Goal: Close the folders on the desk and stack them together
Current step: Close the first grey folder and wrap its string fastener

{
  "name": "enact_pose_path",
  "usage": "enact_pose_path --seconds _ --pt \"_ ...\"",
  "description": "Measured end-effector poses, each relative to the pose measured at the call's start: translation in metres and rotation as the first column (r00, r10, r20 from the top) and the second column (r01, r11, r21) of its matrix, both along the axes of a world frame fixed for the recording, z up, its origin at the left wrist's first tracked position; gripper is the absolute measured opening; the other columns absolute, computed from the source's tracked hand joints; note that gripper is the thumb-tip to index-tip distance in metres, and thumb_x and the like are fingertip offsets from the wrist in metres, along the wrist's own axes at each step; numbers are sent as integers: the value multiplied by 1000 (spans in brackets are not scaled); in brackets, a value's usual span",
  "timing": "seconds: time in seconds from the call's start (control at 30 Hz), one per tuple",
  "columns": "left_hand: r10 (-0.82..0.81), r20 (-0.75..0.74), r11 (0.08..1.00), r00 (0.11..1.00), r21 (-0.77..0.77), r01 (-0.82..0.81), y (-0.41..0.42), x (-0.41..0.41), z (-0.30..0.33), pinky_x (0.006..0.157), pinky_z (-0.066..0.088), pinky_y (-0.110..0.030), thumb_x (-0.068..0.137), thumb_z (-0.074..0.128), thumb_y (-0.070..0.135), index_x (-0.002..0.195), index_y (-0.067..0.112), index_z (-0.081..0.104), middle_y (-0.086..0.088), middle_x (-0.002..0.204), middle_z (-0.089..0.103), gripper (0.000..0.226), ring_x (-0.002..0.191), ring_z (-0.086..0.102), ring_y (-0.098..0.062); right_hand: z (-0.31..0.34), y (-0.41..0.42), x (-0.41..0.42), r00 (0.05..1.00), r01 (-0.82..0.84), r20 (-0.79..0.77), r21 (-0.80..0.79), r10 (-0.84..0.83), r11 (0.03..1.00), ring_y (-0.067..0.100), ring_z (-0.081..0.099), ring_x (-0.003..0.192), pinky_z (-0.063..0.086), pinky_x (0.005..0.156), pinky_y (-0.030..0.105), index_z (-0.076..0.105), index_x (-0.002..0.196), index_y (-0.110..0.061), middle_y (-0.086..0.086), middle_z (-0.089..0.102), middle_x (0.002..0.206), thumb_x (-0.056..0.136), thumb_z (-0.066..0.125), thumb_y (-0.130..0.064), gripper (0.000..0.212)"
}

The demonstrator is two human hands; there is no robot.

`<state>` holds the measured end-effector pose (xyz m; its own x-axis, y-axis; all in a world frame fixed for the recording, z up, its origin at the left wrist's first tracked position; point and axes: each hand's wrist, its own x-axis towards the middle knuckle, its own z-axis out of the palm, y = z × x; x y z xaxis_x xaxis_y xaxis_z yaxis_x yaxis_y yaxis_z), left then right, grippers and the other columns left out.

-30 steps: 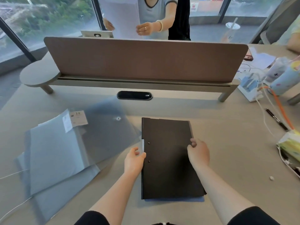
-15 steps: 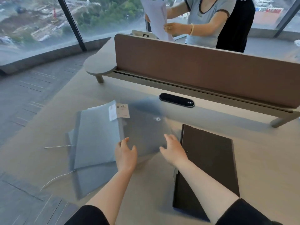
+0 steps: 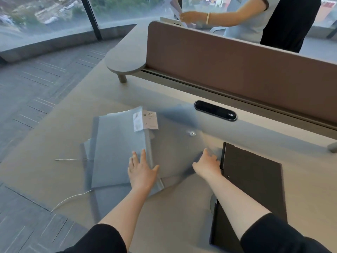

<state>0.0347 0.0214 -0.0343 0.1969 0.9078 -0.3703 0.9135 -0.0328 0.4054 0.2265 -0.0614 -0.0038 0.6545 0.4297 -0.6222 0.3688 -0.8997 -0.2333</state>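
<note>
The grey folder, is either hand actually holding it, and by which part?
Left hand lies flat on the grey folder near its spine; right hand takes its translucent cover's right edge.

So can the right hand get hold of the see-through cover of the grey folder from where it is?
Probably yes: the right hand is already at the cover's near corner, with nothing between them.

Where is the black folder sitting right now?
In the head view the black folder lies closed on the desk at lower right, just right of the right hand and the open grey folder.
</note>
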Motion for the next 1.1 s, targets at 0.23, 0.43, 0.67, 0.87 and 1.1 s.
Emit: enact_pose_path --seconds 0.23,0.43,0.67,0.87,1.1 --pt "56 1 998 998 -24 -56 6 -8 -7 121 15 -43 88 60 47 155 24 14 -10 165 6 85 151 7 -27 -8 14 7 987 157 26 11 -158 987 40 40 128 42 100 41 39 134 -8 22 40 137 84 54 -16 52" --pt "112 -15 994 994 -13 -112 14 -15 -9 120 15 -47 90 56 50 154 22 17 -9 165 9 80 151 9 -28 -16 19 9 974 228 -5 -21 -228 973 41 50 123 45 96 39 41 130 -6 22 51 133 81 53 -16 51" --pt "142 -15 990 990 -8 -142 18 -24 -11 120 15 -50 89 56 51 154 22 19 -9 165 10 80 151 8 -28 -23 14 4 955 271 -121 -30 -272 962 38 62 104 44 74 29 61 103 -7 17 66 113 75 53 -18 31" --pt "163 -6 986 987 -22 -163 19 -30 -10 120 15 -50 90 55 51 154 22 20 -7 165 11 79 151 8 -26 -10 9 3 965 239 -148 171 -215 956 28 57 73 39 55 29 49 88 -15 6 58 89 83 54 -23 11" --pt "218 84 975 972 -52 -214 20 -34 3 118 20 -47 92 52 49 153 15 25 -13 162 19 75 149 18 -30 15 2 6 892 351 -419 407 -169 843 29 64 54 49 38 26 53 92 -30 11 68 109 94 42 -6 26"
